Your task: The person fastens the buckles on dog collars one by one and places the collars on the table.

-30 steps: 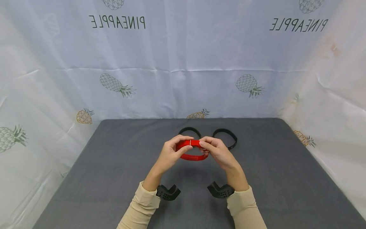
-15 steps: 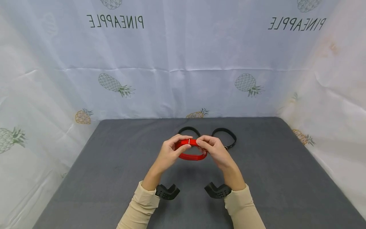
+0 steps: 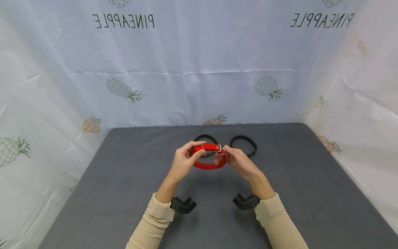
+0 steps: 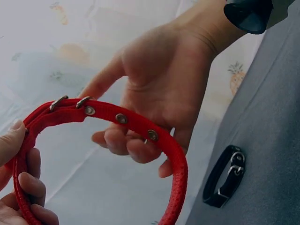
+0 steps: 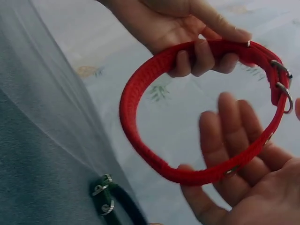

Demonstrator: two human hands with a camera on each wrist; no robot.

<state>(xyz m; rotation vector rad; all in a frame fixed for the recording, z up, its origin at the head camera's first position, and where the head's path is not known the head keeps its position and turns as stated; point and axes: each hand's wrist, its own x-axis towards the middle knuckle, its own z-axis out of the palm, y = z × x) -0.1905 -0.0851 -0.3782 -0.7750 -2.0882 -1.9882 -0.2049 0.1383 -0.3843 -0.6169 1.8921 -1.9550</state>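
Observation:
A red dog collar (image 3: 207, 166) is fastened into a loop and held up above the table. My left hand (image 3: 181, 160) grips its left side, thumb in front and fingers curled round the band, as the right wrist view confirms. The metal buckle (image 3: 219, 148) and a D-ring (image 5: 288, 101) are at the right end of the upper strap. Metal eyelets (image 4: 121, 118) dot the band beyond them. Beside the buckle is my right hand (image 3: 240, 164), its fingers fairly straight and reaching through the loop. The band lies across these fingers in the right wrist view, and the thumb is apart from the ring.
Two black collars lie behind the hands on the grey table (image 3: 140, 193): one (image 3: 205, 136) partly hidden by the red collar, the other (image 3: 244, 137) to its right. A white pineapple-print curtain (image 3: 186, 97) hangs at the back and sides.
My right hand has let go of the strap by the buckle and drawn slightly right, uncovering the buckle and D-ring. My left hand keeps its grip on the red collar.

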